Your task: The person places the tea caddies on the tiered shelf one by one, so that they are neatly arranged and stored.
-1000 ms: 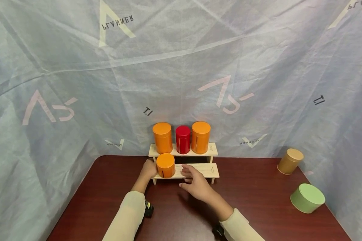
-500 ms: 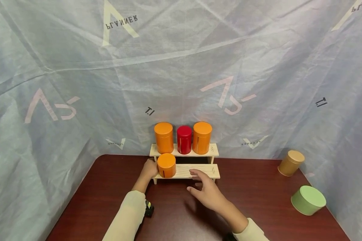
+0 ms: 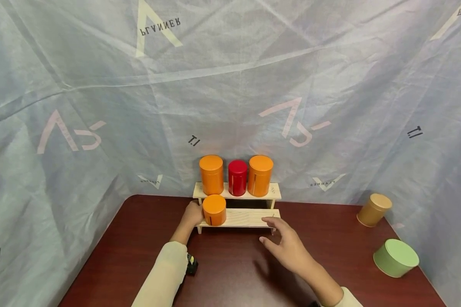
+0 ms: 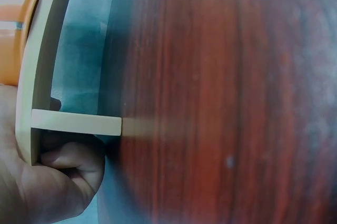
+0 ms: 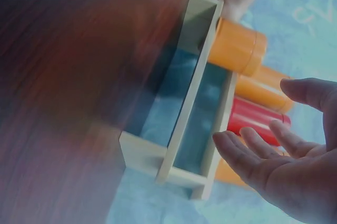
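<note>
From the left hand, the upright wooden rack runs rightward.

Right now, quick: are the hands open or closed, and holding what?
Left hand: closed, gripping the wooden shelf.
Right hand: open, holding nothing.

Short orange cylindrical can by the left hand had a dark streak, pale wooden stand showed faint grain, squat round can right of the right hand was just mint green.
</note>
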{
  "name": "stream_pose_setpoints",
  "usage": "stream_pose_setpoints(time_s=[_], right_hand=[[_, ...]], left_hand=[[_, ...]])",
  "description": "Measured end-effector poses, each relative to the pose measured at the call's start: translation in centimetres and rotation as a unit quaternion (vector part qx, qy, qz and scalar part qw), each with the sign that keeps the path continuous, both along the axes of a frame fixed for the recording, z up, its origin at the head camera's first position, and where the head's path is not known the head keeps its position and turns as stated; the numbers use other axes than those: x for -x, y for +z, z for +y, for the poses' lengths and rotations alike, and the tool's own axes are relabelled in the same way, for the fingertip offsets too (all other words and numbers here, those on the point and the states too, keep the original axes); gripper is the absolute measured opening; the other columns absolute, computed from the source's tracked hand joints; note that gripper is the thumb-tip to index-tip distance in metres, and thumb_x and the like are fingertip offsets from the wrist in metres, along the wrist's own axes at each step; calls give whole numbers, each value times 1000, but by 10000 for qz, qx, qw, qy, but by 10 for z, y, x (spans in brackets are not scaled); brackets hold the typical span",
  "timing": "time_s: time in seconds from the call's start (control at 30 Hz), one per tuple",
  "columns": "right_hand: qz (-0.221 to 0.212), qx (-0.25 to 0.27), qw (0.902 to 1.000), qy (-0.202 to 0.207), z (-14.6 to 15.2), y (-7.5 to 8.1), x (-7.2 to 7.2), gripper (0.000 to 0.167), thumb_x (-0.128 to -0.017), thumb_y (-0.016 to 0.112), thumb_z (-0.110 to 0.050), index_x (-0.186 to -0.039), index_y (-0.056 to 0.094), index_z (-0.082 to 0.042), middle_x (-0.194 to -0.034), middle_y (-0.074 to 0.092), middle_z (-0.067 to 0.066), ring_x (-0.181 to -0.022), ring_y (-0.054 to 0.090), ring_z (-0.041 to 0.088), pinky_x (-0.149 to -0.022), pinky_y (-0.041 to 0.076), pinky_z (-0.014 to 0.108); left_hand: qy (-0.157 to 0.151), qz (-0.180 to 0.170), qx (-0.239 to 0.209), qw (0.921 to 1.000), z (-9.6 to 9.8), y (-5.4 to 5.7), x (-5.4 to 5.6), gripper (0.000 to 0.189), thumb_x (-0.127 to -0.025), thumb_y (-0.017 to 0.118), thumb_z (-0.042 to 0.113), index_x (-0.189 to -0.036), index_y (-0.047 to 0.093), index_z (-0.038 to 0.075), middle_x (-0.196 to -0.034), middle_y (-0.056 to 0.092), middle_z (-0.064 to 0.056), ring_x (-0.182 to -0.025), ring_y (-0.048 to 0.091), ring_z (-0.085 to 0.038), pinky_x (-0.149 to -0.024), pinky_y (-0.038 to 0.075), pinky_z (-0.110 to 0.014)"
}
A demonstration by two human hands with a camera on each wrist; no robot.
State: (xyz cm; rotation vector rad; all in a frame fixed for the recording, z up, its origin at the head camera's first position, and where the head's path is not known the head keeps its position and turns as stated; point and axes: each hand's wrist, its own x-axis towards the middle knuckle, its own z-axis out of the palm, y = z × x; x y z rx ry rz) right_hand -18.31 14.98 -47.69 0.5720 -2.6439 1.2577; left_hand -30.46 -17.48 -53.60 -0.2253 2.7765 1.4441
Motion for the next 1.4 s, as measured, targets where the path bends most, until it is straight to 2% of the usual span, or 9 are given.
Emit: stream_pose_setpoints(time_s=[0.1,0.3,0.43,0.57,0.7,0.83,0.93,1.07,1.4], right_hand=[[202,-152,9996,-95,8,1,-2,51,-91,84,-15,-138,65,-18,-132,69,5,-114,66,23,-96,58,44],[374,-309,9984,-289,24,0,-8,50,-90,84,-15,-137,66,-16,-135,68,1,-122,67,29,-99,57,51],[591,-418,9964,-446,33,0,-13,50,-88,85,-12,-135,67,-13,-134,69,1,-124,67,26,-99,56,52],[872,-511,9929,-623,41,1,-17,49,-86,87,-11,-131,69,-12,-132,70,1,-123,67,24,-99,55,45],[1060,-553,9900,-755,50,2,-19,48,-86,87,-12,-130,70,-15,-131,71,1,-121,67,24,-98,54,29],[1125,-571,9882,-869,59,3,-22,48,-86,88,-12,-130,70,-18,-131,71,0,-120,67,23,-98,46,11],[1167,-572,9870,-946,65,3,-25,48,-86,88,-13,-129,70,-20,-130,72,-1,-119,67,23,-98,39,4],[1266,-516,9856,-999,73,5,-29,46,-86,88,-13,-128,71,-19,-128,72,-1,-119,65,19,-98,33,-1],[1394,-478,9822,-1164,89,3,-34,46,-84,89,-12,-126,71,-19,-127,72,2,-121,56,-7,-99,30,-1]], left_hand=[[18,-42,5,10000,0,0,0,42,-110,43,33,-118,65,-3,-72,46,-2,-66,48,-19,-66,42,-32],[40,-96,-80,9999,0,-4,0,42,-110,45,36,-115,65,-1,-69,45,0,-63,46,-18,-63,42,-31],[31,-59,-118,9999,0,-4,0,43,-110,44,36,-115,65,-1,-68,46,0,-62,46,-18,-61,42,-30],[-1,-54,-174,9998,0,-2,-1,41,-111,44,36,-112,64,0,-64,42,1,-58,41,-15,-59,39,-30],[27,-31,-160,9999,0,-2,-1,41,-111,44,35,-112,64,-1,-65,42,1,-59,41,-16,-60,39,-30],[50,1,-122,9999,1,-2,-1,42,-110,44,34,-115,65,-3,-67,44,0,-61,45,-18,-61,41,-31],[50,-34,-144,9999,1,-3,-1,42,-110,45,34,-118,65,-3,-67,44,0,-62,46,-18,-62,41,-31],[71,-48,-175,9998,1,-3,0,42,-110,45,35,-116,65,-1,-67,45,0,-62,46,-18,-62,41,-31],[60,-21,-207,9998,0,-2,1,38,-110,47,33,-115,65,-1,-63,43,2,-57,42,-16,-58,40,-30]])
